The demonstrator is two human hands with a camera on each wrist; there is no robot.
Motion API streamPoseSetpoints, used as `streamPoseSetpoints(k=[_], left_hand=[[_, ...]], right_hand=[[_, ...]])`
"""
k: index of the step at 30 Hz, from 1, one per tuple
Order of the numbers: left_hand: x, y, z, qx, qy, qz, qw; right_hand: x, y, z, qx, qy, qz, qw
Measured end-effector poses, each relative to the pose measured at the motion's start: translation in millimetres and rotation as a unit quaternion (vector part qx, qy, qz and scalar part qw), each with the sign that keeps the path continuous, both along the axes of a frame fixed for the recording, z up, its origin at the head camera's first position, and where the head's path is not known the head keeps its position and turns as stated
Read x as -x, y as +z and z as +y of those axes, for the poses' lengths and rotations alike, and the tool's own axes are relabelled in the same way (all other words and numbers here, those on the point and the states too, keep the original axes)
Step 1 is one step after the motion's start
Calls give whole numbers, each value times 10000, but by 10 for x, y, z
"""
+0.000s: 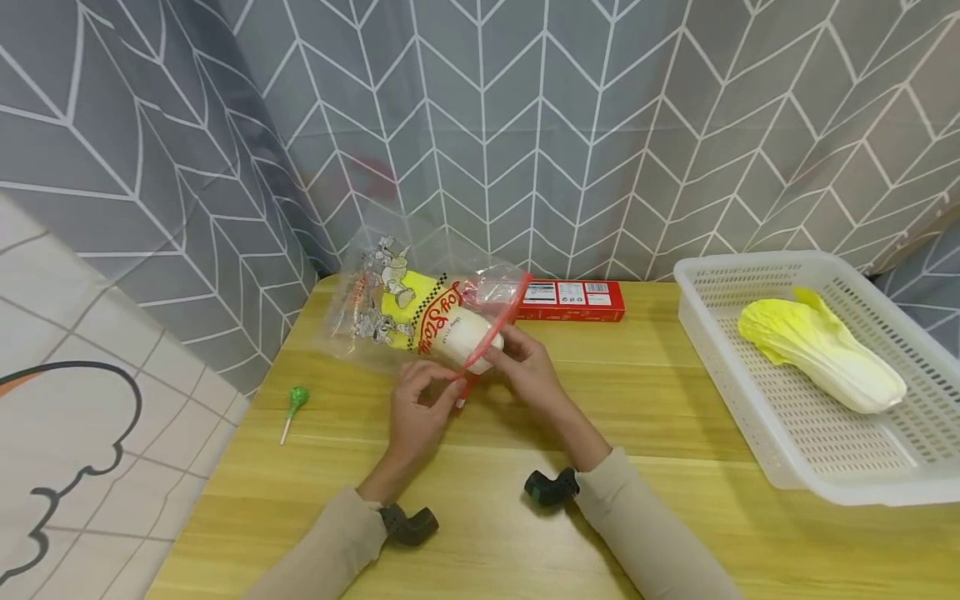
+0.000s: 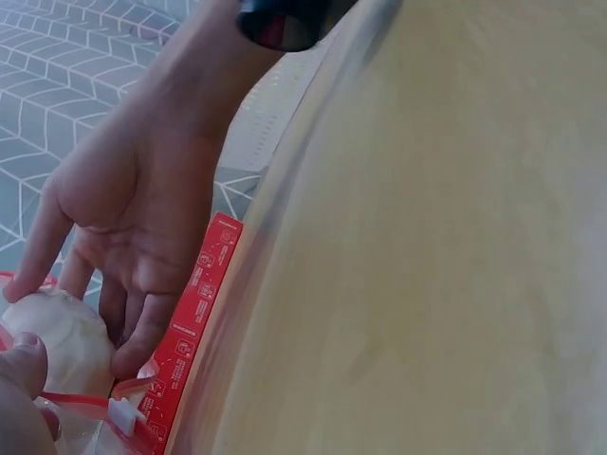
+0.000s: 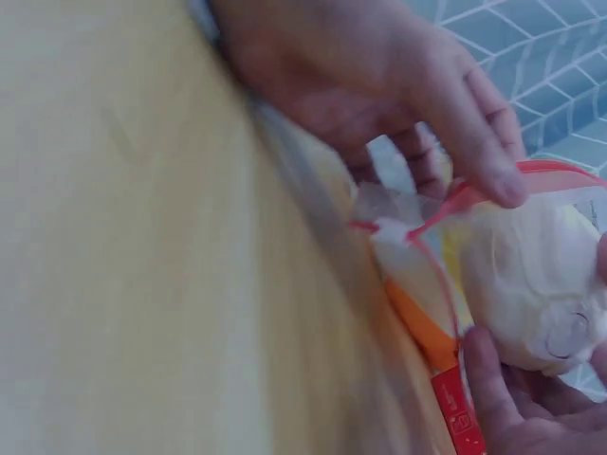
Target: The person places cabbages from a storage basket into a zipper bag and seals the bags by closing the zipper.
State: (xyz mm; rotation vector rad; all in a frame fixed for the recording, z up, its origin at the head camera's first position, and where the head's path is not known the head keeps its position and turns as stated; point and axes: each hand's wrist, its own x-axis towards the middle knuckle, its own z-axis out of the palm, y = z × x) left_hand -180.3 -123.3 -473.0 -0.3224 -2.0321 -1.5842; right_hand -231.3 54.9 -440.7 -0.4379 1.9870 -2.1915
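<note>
Your left hand pinches the clear printed bag at its red edge; your right grips the cabbage by its white base — leaves inside the bag, base at the mouth. Red box lies just beyond.

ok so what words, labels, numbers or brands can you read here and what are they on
"Toy Story": red script on the clear zip bag
Smaller lettering on the same bag: too small to read
Printed panels and barcode on the red box: too small and blurred to read
</note>
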Motion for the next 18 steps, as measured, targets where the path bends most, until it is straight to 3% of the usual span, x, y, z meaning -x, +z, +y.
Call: streamPoseSetpoints(k=[3, 6, 13, 18], left_hand=[[0, 5, 21, 43, -16, 76, 10000], [-17, 42, 46, 13, 1, 96, 10000], [-138, 271, 95, -32, -1, 101, 9999], [-157, 312, 101, 175, 195, 390, 9989]], right_hand=[[29, 15, -5, 201, 397, -310, 9985], [56, 12, -12, 58, 614, -278, 9977], [92, 23, -6, -789, 570, 371, 9946], [90, 6, -2, -1220, 573, 813, 9875]])
